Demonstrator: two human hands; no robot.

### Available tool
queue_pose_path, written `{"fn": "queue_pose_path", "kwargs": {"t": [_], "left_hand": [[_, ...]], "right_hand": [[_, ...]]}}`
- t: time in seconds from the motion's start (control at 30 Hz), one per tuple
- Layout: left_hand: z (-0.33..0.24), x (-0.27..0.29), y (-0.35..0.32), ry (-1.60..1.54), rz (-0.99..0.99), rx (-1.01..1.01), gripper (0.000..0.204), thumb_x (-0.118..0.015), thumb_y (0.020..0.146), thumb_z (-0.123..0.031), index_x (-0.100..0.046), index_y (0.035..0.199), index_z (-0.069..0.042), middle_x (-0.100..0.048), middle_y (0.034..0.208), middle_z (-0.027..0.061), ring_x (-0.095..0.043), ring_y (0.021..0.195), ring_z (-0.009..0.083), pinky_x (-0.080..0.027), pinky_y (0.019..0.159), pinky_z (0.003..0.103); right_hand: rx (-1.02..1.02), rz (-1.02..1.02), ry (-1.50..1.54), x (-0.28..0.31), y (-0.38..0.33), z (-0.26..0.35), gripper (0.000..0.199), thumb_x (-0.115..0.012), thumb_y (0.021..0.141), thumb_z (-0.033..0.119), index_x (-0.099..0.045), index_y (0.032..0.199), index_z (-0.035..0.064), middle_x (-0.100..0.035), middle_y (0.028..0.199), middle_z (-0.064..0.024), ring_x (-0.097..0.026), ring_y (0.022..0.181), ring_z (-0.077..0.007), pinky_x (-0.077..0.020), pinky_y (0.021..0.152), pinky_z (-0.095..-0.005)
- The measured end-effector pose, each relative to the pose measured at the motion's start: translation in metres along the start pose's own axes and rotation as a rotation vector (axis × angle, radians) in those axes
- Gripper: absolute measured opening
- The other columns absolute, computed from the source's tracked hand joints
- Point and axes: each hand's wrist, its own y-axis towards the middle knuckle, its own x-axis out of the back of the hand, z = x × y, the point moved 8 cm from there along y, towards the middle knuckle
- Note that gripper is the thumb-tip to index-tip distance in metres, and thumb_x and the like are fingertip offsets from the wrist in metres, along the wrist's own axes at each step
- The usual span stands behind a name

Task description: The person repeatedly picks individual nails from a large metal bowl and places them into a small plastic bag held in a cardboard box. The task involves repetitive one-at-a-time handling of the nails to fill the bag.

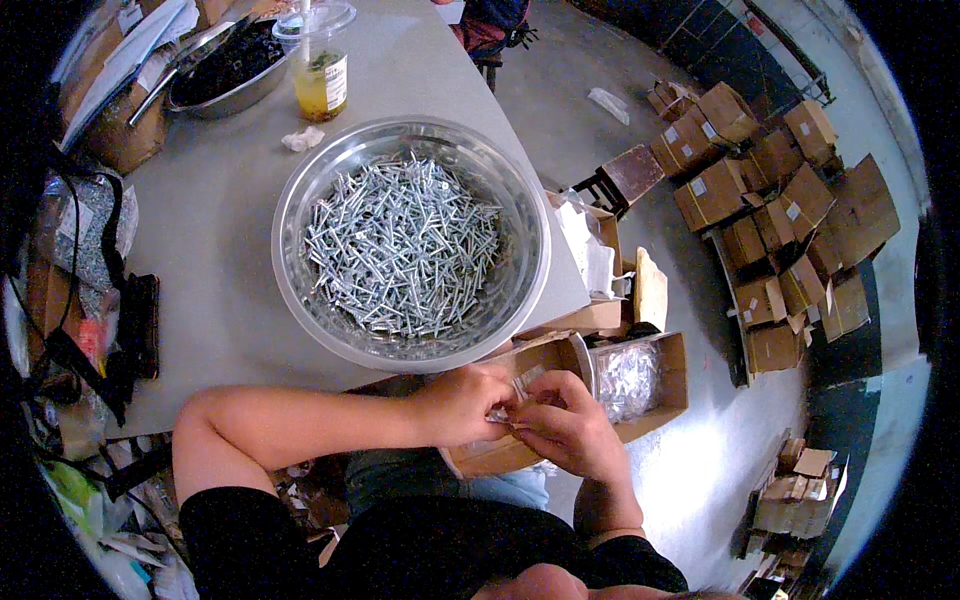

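Note:
A wide metal bowl [285, 250] full of silvery screws [405, 245] stands on the grey table in front of me. Just below its near rim, my left hand [465, 405] and my right hand [572, 425] meet over an open cardboard box [490, 458]. Both sets of fingers are closed in a pinch around something small and pale, mostly covered by the fingertips. A bit of clear plastic [527, 378] shows in the box behind my fingers. Right beside it, another cardboard compartment [675, 370] holds a heap of clear plastic packets [630, 385].
On the table [215, 220] are a lidded plastic cup [322, 85] of yellow drink, a crumpled tissue [302, 139] and a metal pan [225, 95] of dark pieces. A bag of small metal parts [95, 230] lies left. Cardboard boxes [760, 200] are stacked beyond a stool [630, 176].

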Motion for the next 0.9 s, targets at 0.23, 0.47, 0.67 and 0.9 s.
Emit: {"fn": "queue_pose_path", "kwargs": {"t": [0.23,0.47,0.67,0.9], "left_hand": [[-0.001,0.004,0.004,-0.064,-0.093,0.02,0.028,-0.067,0.069,-0.007,-0.065,0.096,0.0,-0.064,0.086,0.0172,-0.064,0.077,0.03,-0.05,0.069,0.04],[-0.007,0.008,0.003,-0.163,-0.102,0.04,0.017,-0.063,0.08,-0.012,-0.064,0.093,-0.001,-0.066,0.081,0.0173,-0.065,0.074,0.0308,-0.05,0.067,0.041],[-0.011,0.011,0.002,-0.057,-0.077,0.039,0.012,-0.062,0.083,-0.014,-0.063,0.086,-0.002,-0.064,0.084,0.0178,-0.064,0.077,0.0339,-0.049,0.07,0.042],[-0.02,0.008,0.001,-0.028,-0.111,-0.048,0.011,-0.061,0.083,-0.013,-0.06,0.083,-0.002,-0.063,0.08,0.0175,-0.062,0.079,0.036,-0.048,0.07,0.044]], "right_hand": [[-0.058,-0.11,0.107,-0.002,-0.009,-0.02,0.018,-0.077,0.069,0.002,-0.065,0.083,0.0035,-0.059,0.105,-0.0117,-0.064,0.085,-0.0266,-0.0529,0.073,-0.0332],[-0.206,-0.126,0.171,0.003,-0.012,-0.038,0.018,-0.074,0.07,-0.002,-0.064,0.084,0.0028,-0.066,0.082,-0.0105,-0.066,0.076,-0.0224,-0.0526,0.066,-0.0293],[-0.31,-0.057,0.182,-0.008,-0.007,-0.04,0.015,-0.072,0.076,0.008,-0.065,0.088,0.0041,-0.063,0.082,-0.0135,-0.063,0.077,-0.0312,-0.0519,0.069,-0.0365],[-0.225,-0.012,0.225,-0.014,-0.011,-0.042,0.011,-0.069,0.076,0.006,-0.065,0.086,0.0038,-0.061,0.08,-0.0142,-0.061,0.073,-0.0323,-0.0497,0.065,-0.039]]}}
